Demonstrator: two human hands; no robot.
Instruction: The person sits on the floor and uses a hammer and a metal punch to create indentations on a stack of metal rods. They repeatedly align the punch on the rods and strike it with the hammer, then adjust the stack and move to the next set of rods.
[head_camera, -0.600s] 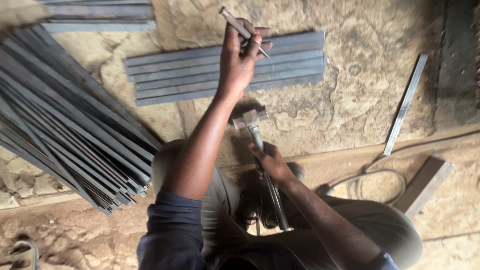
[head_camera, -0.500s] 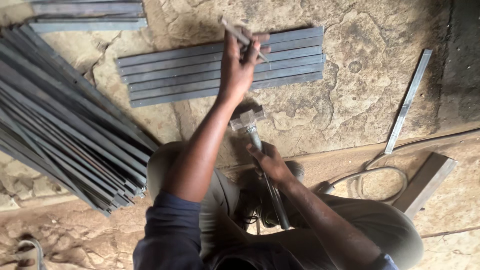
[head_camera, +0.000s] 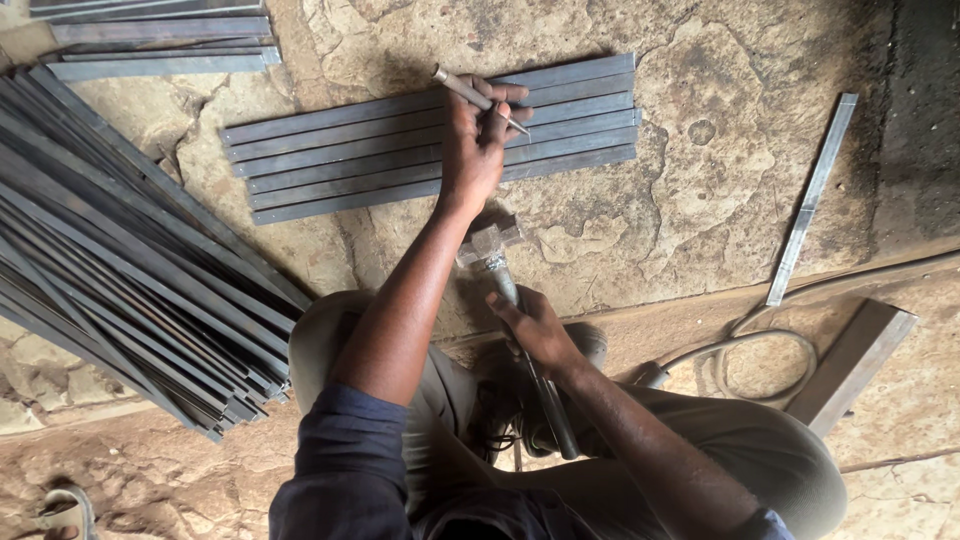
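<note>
Nearest, we see our right hand (head_camera: 535, 325) with its fingers wrapped tight round the handle of a hammer (head_camera: 505, 300). The handle is a dark, smooth rod running from beside our knee up and a little left, and the dull, worn metal head sits at its far end, just below our left wrist.

Farther out, our left hand (head_camera: 478, 140) rests on a row of flat steel strips (head_camera: 350, 160). Its fingers are pinched together on a slim round punch (head_camera: 478, 98), a grey metal pin. The punch slants, with its blunt end up and left and its tip down and right, meeting a strip. The strips are thin, grey and matte, laid side by side and touching, their long axis running left to right with a slight rise to the right.

They lie on a rough, cracked stone floor (head_camera: 720, 190). A big fanned stack of longer strips (head_camera: 120, 290) lies to the left.
</note>
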